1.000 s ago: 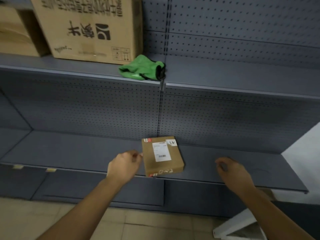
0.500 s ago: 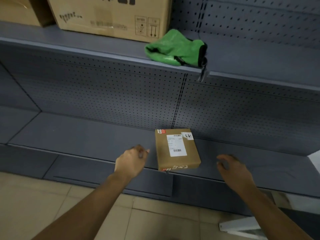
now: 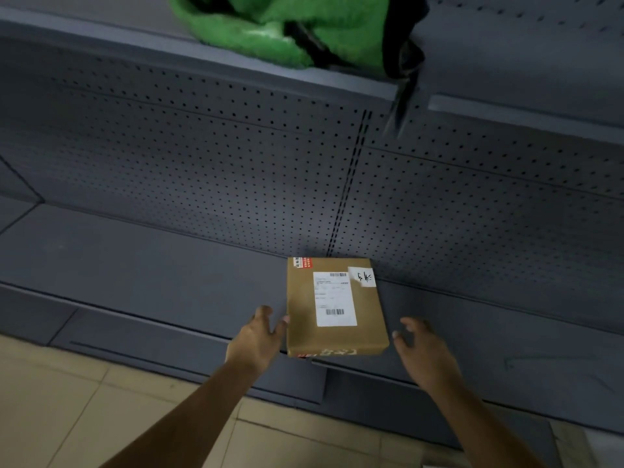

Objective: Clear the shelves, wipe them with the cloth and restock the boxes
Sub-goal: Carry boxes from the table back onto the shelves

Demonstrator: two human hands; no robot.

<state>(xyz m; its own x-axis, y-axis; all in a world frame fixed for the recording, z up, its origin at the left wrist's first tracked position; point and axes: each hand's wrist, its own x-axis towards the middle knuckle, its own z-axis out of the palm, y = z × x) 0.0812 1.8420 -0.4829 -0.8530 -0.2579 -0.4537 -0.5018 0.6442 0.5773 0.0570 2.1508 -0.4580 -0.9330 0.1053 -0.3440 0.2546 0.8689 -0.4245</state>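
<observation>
Hands have closed in on box (image 3: 334,309): left hand (image 3: 256,339) relaxed, maybe touching its edge; right hand (image 3: 422,349) spread, empty; pickup likely next

Dim, flat light; motion blur; wide-angle bending at edges.

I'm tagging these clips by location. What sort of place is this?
Probably a shop or stockroom aisle: grey metal shelving with a perforated back panel, a labelled cardboard parcel on the lower shelf, tiled floor.
</observation>
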